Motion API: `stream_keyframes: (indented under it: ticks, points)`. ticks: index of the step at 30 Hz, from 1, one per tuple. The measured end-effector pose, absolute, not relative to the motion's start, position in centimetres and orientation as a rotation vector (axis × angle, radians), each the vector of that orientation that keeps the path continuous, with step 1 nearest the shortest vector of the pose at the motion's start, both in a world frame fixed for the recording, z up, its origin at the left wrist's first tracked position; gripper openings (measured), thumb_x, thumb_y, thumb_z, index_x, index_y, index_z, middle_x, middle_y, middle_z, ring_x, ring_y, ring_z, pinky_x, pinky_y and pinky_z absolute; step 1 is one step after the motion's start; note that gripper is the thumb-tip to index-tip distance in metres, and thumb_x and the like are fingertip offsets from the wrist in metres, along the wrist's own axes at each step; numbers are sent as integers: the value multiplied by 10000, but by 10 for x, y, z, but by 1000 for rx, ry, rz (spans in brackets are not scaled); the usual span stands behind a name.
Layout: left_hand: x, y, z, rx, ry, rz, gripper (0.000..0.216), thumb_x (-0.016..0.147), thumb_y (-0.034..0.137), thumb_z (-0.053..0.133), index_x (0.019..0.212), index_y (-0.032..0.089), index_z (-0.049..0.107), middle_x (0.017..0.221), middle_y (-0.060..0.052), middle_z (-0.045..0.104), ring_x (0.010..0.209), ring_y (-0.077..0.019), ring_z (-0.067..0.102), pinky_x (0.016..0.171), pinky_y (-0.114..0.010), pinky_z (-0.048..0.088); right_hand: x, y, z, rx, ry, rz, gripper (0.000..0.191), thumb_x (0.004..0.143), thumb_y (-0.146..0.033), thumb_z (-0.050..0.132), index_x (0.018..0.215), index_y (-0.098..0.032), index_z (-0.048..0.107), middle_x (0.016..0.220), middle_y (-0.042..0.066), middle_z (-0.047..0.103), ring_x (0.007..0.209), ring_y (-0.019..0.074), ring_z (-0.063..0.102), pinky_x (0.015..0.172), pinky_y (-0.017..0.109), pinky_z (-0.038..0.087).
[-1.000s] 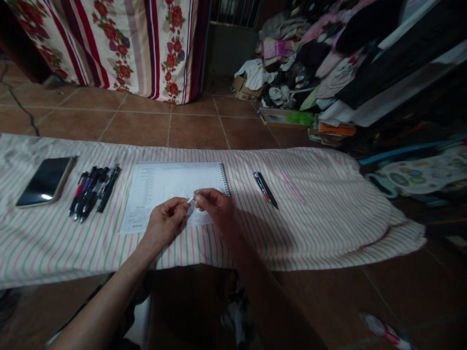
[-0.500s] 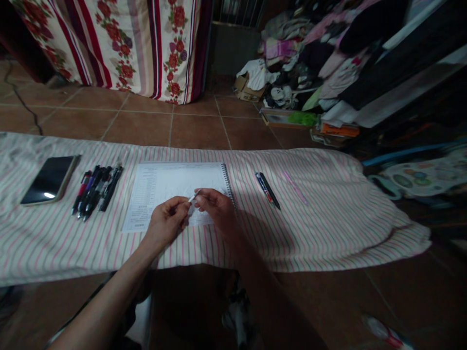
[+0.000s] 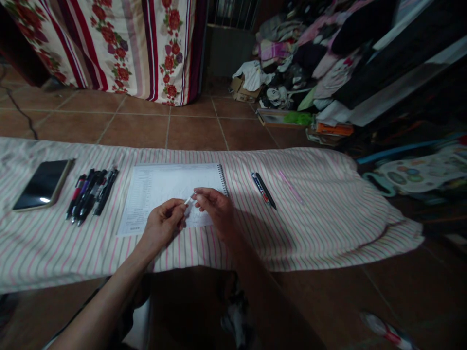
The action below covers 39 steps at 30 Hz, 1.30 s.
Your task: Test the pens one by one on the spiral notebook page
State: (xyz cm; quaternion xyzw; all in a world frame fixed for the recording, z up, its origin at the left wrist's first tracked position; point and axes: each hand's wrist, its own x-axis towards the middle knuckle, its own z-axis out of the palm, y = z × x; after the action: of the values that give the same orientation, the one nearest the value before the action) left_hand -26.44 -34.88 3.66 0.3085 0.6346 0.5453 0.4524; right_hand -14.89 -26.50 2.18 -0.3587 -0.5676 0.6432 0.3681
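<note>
Above the open spiral notebook (image 3: 171,177), both hands meet on a thin white pen-like stick (image 3: 188,198). My left hand (image 3: 166,218) is closed, pinching its lower end between thumb and finger. The fingertips of my right hand (image 3: 213,206) close on the other end. Most of the stick is covered by the fingers, so its exact kind does not show. A printed sheet (image 3: 133,214) lies at the notebook's left side. To the right rest two dark pens (image 3: 264,189) side by side and a slim pink pen (image 3: 290,186).
Several pens (image 3: 91,194) lie bunched at the left, beside a dark-screened phone (image 3: 44,184). All rest on a striped cloth (image 3: 321,228). Beyond are a tiled floor (image 3: 189,131), a floral curtain (image 3: 134,53) and heaped clothes (image 3: 292,58).
The whole view has shifted slightly, so things appear a little further left. Both hands keep their grip on the white stick, with barely any finger movement.
</note>
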Motion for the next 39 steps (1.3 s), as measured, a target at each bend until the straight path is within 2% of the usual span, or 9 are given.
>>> stream_keyframes:
  ticks: [17,39]
  points:
    - [-263,-348,36,757,1579,1375,251,665,380,625,745,143,611,445,50,493,411,-71,417,409,-190,312,-150,-265,19,-934,-1507,1640,193,708,-310,624,859,-212,694,682,-11,654,606,102,565,562,220,462]
    - [-262,-349,36,756,1576,1381,262,656,391,626,743,145,609,445,51,488,411,-75,413,411,-200,322,-151,-266,19,-933,-1525,1626,197,706,-348,625,825,-207,696,654,-9,627,594,104,535,560,222,450]
